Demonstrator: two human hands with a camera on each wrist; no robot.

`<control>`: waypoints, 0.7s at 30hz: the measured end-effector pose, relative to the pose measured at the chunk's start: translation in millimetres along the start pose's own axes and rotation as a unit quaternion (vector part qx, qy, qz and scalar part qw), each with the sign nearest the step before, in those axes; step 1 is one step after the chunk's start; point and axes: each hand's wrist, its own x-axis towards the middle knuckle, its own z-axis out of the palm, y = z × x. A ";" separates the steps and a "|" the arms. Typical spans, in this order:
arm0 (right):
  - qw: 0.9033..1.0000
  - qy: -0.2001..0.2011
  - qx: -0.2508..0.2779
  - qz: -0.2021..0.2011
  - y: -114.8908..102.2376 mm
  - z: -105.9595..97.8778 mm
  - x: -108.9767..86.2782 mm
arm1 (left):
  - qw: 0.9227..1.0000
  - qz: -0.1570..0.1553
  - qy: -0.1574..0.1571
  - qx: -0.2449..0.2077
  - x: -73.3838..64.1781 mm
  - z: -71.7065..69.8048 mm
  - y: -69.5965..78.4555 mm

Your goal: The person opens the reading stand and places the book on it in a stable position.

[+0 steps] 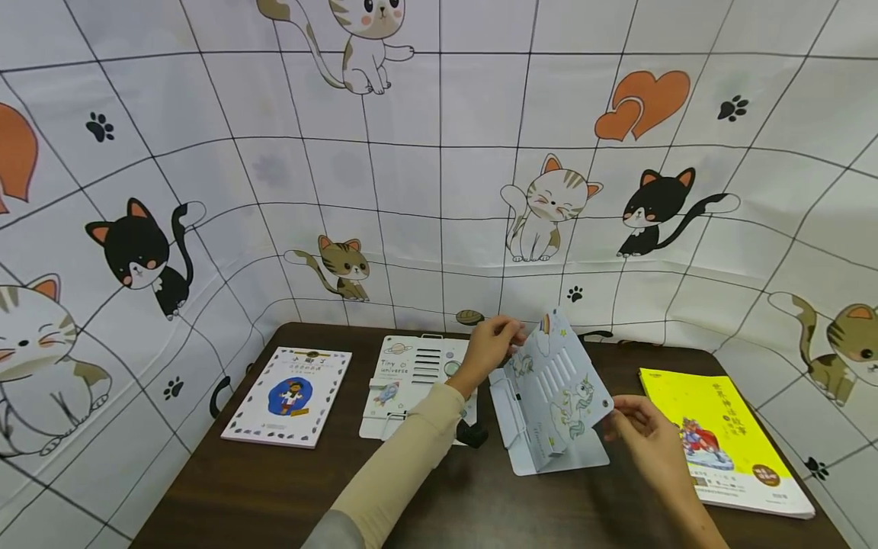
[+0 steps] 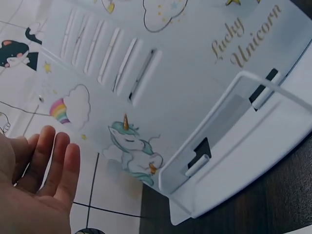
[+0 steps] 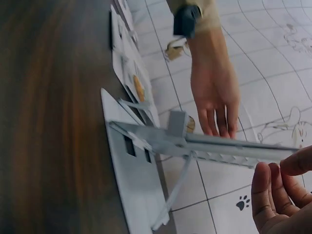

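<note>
A white book stand [image 1: 559,389] with unicorn pictures and several slots has its panel raised at a slant over its base plate. In the left wrist view the stand's panel [image 2: 180,83] reads "Lucky Unicorn", with a clear page holder along its lower edge. My right hand [image 1: 645,435] pinches the panel's edge near its right corner, between thumb and fingers. Beside the panel's far top edge is my left hand [image 1: 488,351], fingers extended and loosely bent, gripping nothing. From the side, the right wrist view shows a thin support rod [image 3: 173,195] between the panel and base.
A second white stand [image 1: 394,381], marked "Tiny universe", lies flat behind my left forearm. At the left lies a white booklet [image 1: 288,396]; a yellow book [image 1: 727,435] lies at the right. A cat-print cloth [image 1: 473,175] hangs around the brown table [image 1: 274,488].
</note>
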 end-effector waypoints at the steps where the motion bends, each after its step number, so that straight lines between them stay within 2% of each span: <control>1: 1.000 0.000 0.012 -0.004 1.4 1.1 -4.7 | 1.000 0.002 -0.007 -0.011 2.2 1.9 -1.1; 3: 0.999 -0.005 0.040 -0.018 2.7 4.3 -12.5 | 1.000 0.000 -0.019 -0.016 6.5 5.1 -3.0; 6: 0.998 -0.010 0.055 -0.035 4.2 11.9 -21.7 | 0.999 -0.011 -0.028 0.025 10.6 8.3 -3.5; 8: 0.998 -0.013 0.039 -0.040 3.2 18.1 -25.0 | 0.997 -0.020 -0.030 0.062 12.8 8.6 -2.2; 11: 1.000 -0.010 0.000 -0.024 2.8 25.6 -28.2 | 0.993 -0.022 -0.046 0.106 14.6 10.3 -0.4; 16: 1.000 -0.004 -0.030 0.004 4.7 33.3 -28.7 | 0.987 -0.014 -0.090 0.134 15.6 16.4 -1.2; 21: 1.000 0.002 -0.014 -0.008 7.2 37.1 -27.1 | 0.985 -0.018 -0.095 0.141 17.1 20.6 -2.2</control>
